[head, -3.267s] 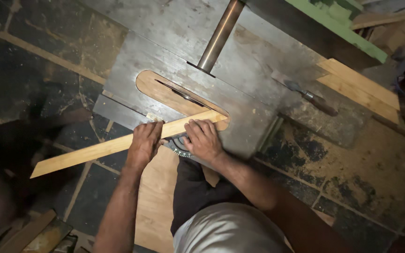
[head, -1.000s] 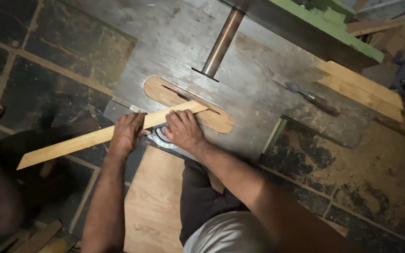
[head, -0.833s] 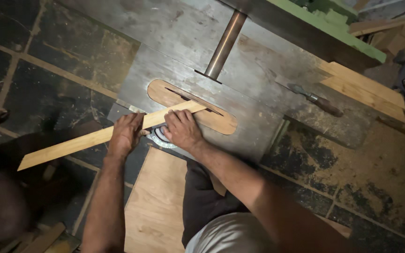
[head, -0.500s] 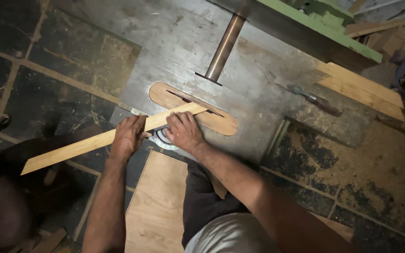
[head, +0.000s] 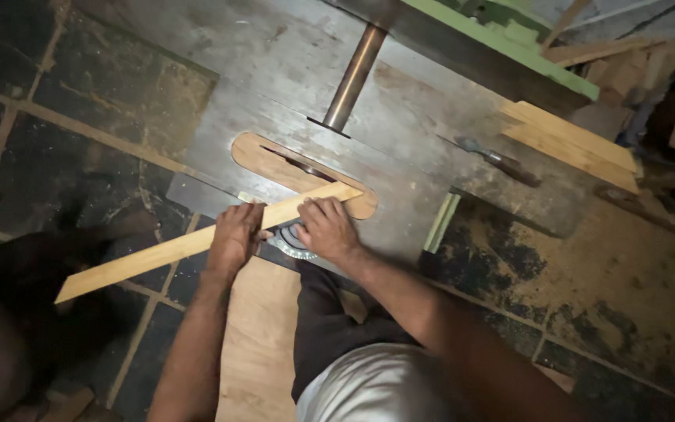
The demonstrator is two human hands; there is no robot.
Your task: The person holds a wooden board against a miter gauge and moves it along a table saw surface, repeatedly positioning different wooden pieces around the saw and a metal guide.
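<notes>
Both hands clamp the strip [head: 197,244] at the table's [head: 431,101] near edge: left hand [head: 236,234] gripping, right hand [head: 326,228] fingers pressed flat. Keep fingertips off the slot [head: 298,166]; feed steadily.

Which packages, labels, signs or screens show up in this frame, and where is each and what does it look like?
No packages, labels, signs or screens in view.
Nearest thing: a graduated metal angle gauge, a pale grey half-round scale at the near edge of the saw table, between the left hand and right hand, under the wooden strip.
</notes>
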